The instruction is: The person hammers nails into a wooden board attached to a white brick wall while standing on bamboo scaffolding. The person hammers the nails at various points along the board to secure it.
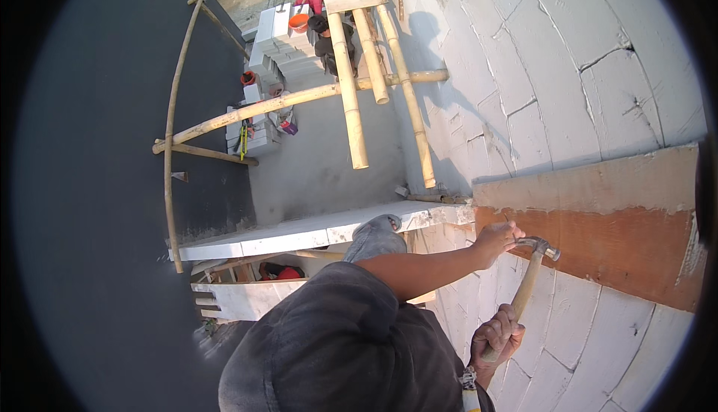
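Note:
My right hand [496,334] is wrapped round the wooden handle of a claw hammer [526,286]. Its metal head is beside the fingers of my left hand [495,243], close to the board. Those fingers are pinched together against a reddish-brown wooden board [598,234] on the block wall. A thin dark sliver, which looks like a nail [506,218], shows at the fingertips; most of it is hidden. Dried grey mortar coats the board's upper strip.
White block wall [591,98] rises on the right. Bamboo scaffold poles [299,99] cross ahead over a drop, with stacked white blocks [273,45] and a person in dark clothes [326,47] far below. My foot [389,223] is by a narrow white block ledge [299,237]. A dark wall [97,188] stands left.

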Tool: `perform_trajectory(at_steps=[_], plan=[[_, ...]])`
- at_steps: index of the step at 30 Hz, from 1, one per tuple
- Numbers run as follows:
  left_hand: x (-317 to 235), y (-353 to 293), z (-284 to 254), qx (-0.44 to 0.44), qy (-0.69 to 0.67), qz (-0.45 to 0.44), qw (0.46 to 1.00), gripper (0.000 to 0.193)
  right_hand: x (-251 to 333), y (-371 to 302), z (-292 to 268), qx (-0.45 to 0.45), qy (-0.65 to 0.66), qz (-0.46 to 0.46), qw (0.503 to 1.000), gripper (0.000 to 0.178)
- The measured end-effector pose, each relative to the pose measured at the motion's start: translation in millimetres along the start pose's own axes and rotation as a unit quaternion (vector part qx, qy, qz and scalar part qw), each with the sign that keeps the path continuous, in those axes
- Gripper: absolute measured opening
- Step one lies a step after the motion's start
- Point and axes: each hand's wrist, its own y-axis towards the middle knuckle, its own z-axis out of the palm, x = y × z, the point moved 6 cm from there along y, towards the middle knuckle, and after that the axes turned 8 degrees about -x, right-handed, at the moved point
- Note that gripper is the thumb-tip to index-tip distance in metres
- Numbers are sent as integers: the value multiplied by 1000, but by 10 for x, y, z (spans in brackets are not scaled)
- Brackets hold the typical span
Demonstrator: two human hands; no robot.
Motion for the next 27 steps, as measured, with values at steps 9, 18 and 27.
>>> perform_trajectory(at_steps=[9,18,27], plan=[[-768,-231,-748,-43,222,0,974,28,361,421,-657,-259,-397,-167,865,14],[-943,490,-681,-52,262,-3,964,17,760,1344,-1136,-346,-318,-267,842,27],[-1412,1163,795,21,443,102,891,33,886,2016,-1350,-344,-434,-339,760,20]])
